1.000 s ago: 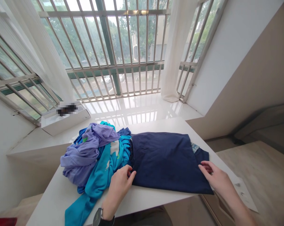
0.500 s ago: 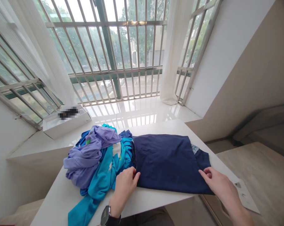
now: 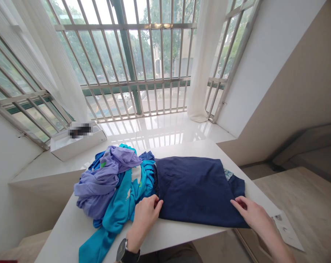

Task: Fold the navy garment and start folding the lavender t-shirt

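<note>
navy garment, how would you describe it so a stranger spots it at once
Below the barred window stands a white table. On it, right of the crumpled clothes heap, lies the navy garment. It is dark and spread flat, unlike the heap's bunched purple and turquoise.

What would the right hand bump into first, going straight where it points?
The right hand would first meet the dark navy-blue fabric garment; they seem to touch, though depth is unclear.

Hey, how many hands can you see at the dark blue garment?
2. The left hand is at the left end of the dark blue garment, near its front corner; the right hand is by its right end. No others show.
</note>
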The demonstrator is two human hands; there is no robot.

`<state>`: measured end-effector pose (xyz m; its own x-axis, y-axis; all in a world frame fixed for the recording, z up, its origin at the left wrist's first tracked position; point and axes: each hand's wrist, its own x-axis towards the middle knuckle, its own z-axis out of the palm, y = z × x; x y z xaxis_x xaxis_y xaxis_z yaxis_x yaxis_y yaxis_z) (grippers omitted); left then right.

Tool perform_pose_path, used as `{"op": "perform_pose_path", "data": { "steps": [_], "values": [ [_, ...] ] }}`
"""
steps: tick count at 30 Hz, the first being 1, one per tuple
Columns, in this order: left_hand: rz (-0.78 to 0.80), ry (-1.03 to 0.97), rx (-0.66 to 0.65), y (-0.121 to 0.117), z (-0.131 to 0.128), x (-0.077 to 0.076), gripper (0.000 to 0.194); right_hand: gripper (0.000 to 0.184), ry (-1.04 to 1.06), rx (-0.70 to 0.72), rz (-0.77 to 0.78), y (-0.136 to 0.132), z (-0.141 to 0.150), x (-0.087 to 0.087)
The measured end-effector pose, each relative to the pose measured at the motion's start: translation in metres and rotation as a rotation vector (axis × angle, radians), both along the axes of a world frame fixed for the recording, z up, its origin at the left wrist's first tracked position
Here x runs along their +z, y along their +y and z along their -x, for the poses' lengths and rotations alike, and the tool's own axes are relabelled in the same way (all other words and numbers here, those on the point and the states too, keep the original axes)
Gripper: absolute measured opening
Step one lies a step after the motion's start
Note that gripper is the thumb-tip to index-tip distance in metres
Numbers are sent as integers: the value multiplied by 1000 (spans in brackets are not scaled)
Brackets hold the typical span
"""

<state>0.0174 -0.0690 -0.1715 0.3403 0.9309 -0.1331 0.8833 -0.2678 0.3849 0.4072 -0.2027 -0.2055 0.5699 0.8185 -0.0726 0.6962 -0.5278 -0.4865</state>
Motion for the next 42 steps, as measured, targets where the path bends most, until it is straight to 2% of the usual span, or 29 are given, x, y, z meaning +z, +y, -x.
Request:
{"op": "perform_pose_path", "data": {
  "steps": [6, 10, 14, 17, 23, 28, 32, 35, 38, 42],
  "values": [
    [29, -118, 20, -1, 4, 2, 24, 46, 31, -117, -153, -7, 4, 5],
    [38, -166, 24, -1, 4, 1, 26, 47, 133, -106, -229, -4, 7, 4],
    [40, -200, 22, 0, 1, 1, 26, 46, 191, -64, -172, 4, 9, -2],
    [26, -254, 21, -1, 2, 6, 28, 45, 142, -46, -163, 2, 9, -1],
    [24, -408, -8, -9, 14, 21, 32, 46, 154, -140, -248, -19, 7, 5],
    [83, -287, -18, -14, 19, 14, 30, 44, 175, -116, -189, -29, 11, -4],
    [93, -170, -15, -14, 19, 5, 27, 44, 145, -169, -186, -30, 13, -9],
    [114, -183, -13, -15, 20, 3, 24, 44, 210, -147, -158, -35, 11, -14],
    [143, -203, -4, -16, 22, 2, 22, 46, 263, -135, -196, -44, 8, -22],
    [126, -147, -22, -16, 21, 1, 23, 46, 312, -115, -202, -50, 1, -29]
  ]
}}
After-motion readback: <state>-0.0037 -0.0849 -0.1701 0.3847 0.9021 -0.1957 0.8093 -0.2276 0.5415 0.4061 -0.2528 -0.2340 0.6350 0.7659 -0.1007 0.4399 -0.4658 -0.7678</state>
